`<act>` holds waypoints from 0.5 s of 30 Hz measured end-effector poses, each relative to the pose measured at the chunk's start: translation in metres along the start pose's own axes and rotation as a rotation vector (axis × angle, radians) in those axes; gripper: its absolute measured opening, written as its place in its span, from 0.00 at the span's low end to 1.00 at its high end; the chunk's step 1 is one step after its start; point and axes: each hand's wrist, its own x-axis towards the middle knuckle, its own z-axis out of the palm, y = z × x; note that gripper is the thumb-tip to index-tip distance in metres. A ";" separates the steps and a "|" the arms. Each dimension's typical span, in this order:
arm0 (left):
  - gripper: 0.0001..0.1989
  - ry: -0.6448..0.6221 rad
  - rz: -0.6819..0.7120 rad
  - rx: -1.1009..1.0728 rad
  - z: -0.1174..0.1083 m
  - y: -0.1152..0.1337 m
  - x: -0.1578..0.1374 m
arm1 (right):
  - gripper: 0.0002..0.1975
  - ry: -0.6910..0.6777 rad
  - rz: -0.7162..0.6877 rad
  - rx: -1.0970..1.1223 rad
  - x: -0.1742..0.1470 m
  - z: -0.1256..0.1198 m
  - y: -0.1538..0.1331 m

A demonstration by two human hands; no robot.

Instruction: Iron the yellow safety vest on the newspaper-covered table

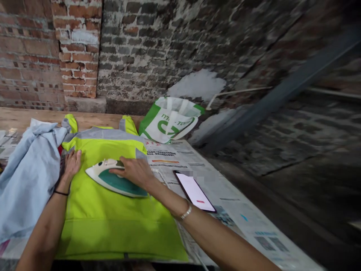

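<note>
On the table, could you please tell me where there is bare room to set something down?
Free: newspaper right of the phone, and bare wood behind the blue shirt. Crowded: the yellow vest carries the iron and both hands.

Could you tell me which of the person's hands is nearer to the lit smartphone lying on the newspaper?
The right hand: it grips the white and green iron, just left of the smartphone. The left hand presses the yellow-green vest beyond the iron, farther away.
</note>
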 end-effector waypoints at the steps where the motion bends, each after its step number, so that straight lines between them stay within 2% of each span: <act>1: 0.30 0.000 -0.003 -0.002 0.000 0.000 0.000 | 0.34 0.001 -0.029 -0.004 -0.011 0.001 0.000; 4: 0.30 0.002 -0.007 -0.006 -0.001 0.001 -0.001 | 0.34 0.012 -0.098 -0.018 -0.026 0.003 0.002; 7: 0.30 0.003 -0.008 -0.005 -0.002 0.001 -0.001 | 0.33 0.015 -0.115 -0.023 -0.013 0.004 0.007; 10: 0.30 0.004 -0.002 -0.002 -0.001 0.000 -0.001 | 0.33 0.007 -0.057 -0.020 0.021 0.004 0.012; 15: 0.31 0.006 -0.003 0.005 0.001 -0.002 -0.001 | 0.35 0.042 0.122 0.016 0.093 0.006 0.018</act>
